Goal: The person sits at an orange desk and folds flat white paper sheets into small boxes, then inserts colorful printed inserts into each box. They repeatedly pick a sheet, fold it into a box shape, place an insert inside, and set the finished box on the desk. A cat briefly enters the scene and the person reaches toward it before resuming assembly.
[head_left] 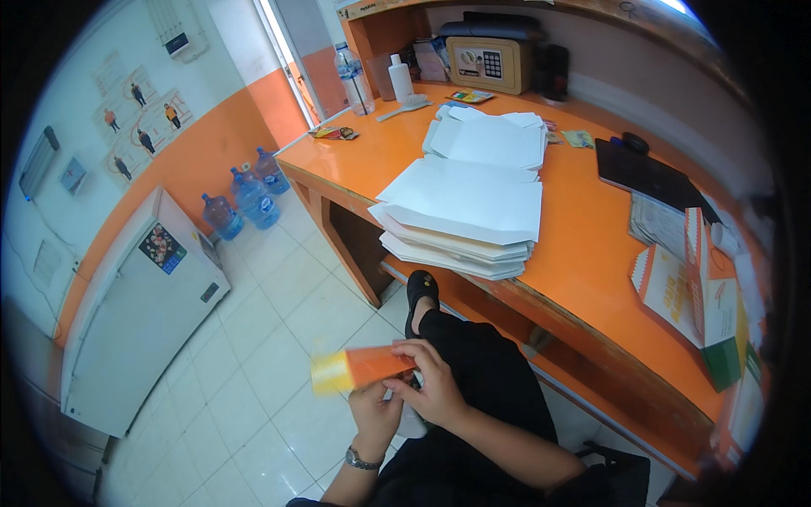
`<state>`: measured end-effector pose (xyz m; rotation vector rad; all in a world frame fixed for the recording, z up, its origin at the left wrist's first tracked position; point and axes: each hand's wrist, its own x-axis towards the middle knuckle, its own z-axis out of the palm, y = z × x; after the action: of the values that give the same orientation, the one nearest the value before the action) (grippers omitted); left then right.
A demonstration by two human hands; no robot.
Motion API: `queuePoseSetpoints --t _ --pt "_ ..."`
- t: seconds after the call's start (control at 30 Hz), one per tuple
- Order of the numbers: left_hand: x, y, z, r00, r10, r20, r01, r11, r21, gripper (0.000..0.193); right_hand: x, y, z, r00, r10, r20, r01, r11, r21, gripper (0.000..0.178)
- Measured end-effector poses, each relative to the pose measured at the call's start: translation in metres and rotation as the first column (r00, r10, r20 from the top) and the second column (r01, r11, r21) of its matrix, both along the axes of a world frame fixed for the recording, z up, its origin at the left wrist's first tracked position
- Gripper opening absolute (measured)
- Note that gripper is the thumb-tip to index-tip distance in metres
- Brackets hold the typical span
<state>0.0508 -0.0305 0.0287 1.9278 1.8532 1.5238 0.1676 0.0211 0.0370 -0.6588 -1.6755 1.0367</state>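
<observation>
Above my lap I hold an orange-and-yellow cardboard piece [376, 365], its yellow end blurred by motion. My right hand [432, 387] is closed on the right end, fingers over the top and thumb below. Close beside it, my left hand [374, 412], with a metal watch on the wrist, is closed at the lower edge of the piece; its fingertips are partly hidden. On the orange desk [583, 253] in front of me lies a tall stack of flat white box blanks [460, 203], overhanging the near edge.
Printed food boxes [676, 296] stand at the desk's right, near a black laptop [650, 177]. Toward the back are a small safe [486, 66], a brush [405, 107], a white bottle [400, 79] and a water bottle [353, 80]. Left are a chest freezer [144, 313] and several water jugs [255, 203].
</observation>
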Motion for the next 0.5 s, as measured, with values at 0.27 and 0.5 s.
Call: queuePoseSetpoints --t 0.27,0.5 --pt "-0.001 0.006 -0.002 0.999 0.011 -0.053 -0.016 0.996 -0.089 0.03 -0.002 0.007 -0.01 0.998 0.011 -0.068 -0.023 0.985 -0.173 0.015" --pt "-0.008 0.015 0.002 0.982 -0.001 0.188 0.047 0.968 -0.245 0.016 0.003 0.018 -0.022 0.996 0.003 0.084 0.022 0.955 -0.296 0.014"
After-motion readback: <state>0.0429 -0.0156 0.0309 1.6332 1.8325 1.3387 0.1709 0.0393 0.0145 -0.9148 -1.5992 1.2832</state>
